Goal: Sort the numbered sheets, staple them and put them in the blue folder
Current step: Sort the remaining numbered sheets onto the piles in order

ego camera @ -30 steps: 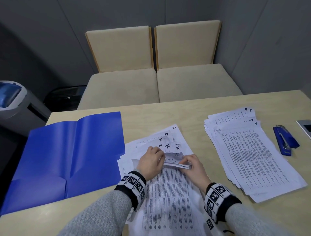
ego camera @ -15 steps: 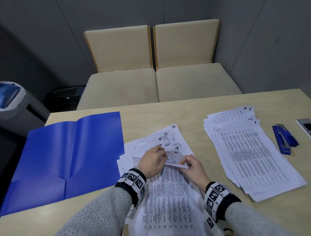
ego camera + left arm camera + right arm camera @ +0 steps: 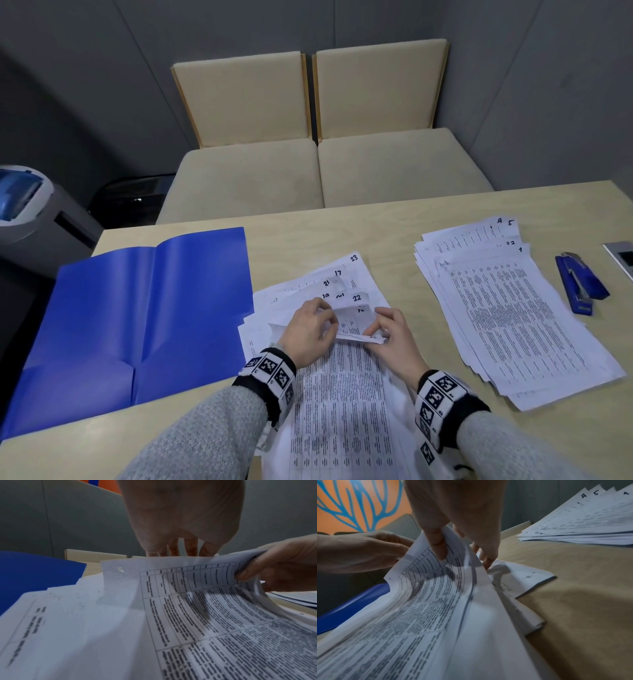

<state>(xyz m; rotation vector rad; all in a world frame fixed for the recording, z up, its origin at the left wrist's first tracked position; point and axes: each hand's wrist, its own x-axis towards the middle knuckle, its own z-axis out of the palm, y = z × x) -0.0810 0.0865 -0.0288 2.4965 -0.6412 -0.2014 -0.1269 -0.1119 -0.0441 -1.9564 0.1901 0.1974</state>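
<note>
An open blue folder [image 3: 137, 315] lies flat at the table's left. In front of me is a loose pile of numbered sheets [image 3: 342, 404]; corners marked 23, 17, 21 and 22 fan out at its far end. My left hand [image 3: 327, 320] and right hand [image 3: 373, 327] both pinch the curled-up top edges of the upper sheets. The right wrist view has my right thumb [image 3: 438, 545] pressing on a bent printed sheet [image 3: 428, 595]. My left fingers [image 3: 173, 549] reach behind the top edge of the sheet [image 3: 188, 601]. A second pile [image 3: 513, 325] lies to the right, with a blue stapler [image 3: 579, 281] beyond it.
A grey device [image 3: 621, 257] sits at the table's right edge. Two beige seats [image 3: 322, 171] stand behind the table. A grey machine with a blue top [image 3: 30, 212] and a black bin [image 3: 130, 195] are on the floor at the left.
The hands stay in place but leaf through the corners: the exposed number went from 24 to 18, and 22 shows now. The lifted sheets curl higher.
</note>
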